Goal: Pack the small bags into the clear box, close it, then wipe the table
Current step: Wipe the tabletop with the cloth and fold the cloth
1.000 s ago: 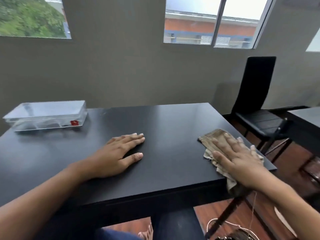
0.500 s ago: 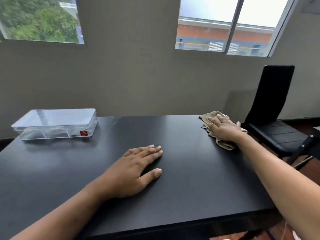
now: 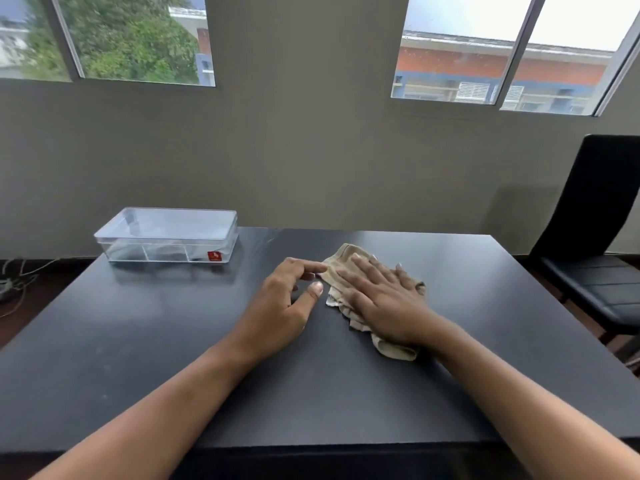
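The clear box point(image 3: 166, 235) stands with its lid on at the far left of the black table point(image 3: 138, 341); dark shapes show dimly through its front wall. A crumpled beige cloth point(image 3: 341, 258) lies mid-table. My right hand point(image 3: 384, 299) presses flat on the cloth, fingers spread. My left hand point(image 3: 284, 306) rests on the table just left of the cloth, fingers slightly curled and lifted, fingertips almost touching the cloth's edge, holding nothing.
A black chair point(image 3: 595, 237) stands past the table's right edge. A grey wall with two windows runs behind the table. Cables point(image 3: 14, 278) lie on the floor at the far left.
My right hand slid the cloth from the near right edge to the far right corner, then left to mid-table. My left hand's fingers have lifted and curled beside the cloth.
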### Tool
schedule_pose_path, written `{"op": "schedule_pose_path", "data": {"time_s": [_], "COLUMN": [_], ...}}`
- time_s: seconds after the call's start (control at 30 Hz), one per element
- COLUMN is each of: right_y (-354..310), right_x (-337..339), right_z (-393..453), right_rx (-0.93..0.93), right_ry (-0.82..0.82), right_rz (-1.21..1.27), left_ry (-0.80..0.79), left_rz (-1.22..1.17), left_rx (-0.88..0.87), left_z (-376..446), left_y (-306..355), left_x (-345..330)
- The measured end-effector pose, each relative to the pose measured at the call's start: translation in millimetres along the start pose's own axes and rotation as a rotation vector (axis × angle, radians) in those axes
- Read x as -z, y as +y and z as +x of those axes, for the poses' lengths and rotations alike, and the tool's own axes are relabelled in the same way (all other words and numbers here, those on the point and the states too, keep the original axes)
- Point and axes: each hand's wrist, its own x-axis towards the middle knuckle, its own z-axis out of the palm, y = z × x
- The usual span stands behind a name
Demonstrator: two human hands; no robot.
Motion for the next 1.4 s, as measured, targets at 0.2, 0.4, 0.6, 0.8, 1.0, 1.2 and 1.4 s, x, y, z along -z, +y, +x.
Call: {"op": "schedule_pose_path", "data": {"time_s": [0.2, 0.4, 0.6, 0.8, 1.0, 1.2, 1.4], "right_y": [0, 44, 36, 34, 47, 70, 100], "right_x": [20, 24, 18, 25, 41, 76, 122], "right_z": [-61, -50, -52, -66, -94, -141, -183], "right_rx": [-0.07, -0.307, -0.303, -0.256, -0.221, -0.131, -0.149], "right_ry": [0.177, 0.241, 0.283, 0.365, 0.55, 0.573, 0.586], "right_rz": [0.365, 0.092, 0.064, 0.154, 0.586, 1.06, 1.115], "left_ry": [0.008, -0.072, -0.569, -0.651, -0.586, -0.533, -0.48], "left_rz": [0.071, 0.154, 0.524, 0.564, 0.27, -0.162, -0.393], "left_rx": [0.004, -0.041, -0.043, -0.155, -0.22, -0.189, -0.079], "left_z": [6, 44, 93, 97, 79, 64, 51], "left_y": [-8, -3, 13, 21, 49, 111, 165], "left_x": [-4, -15, -38, -31, -16, -25, -71]}}
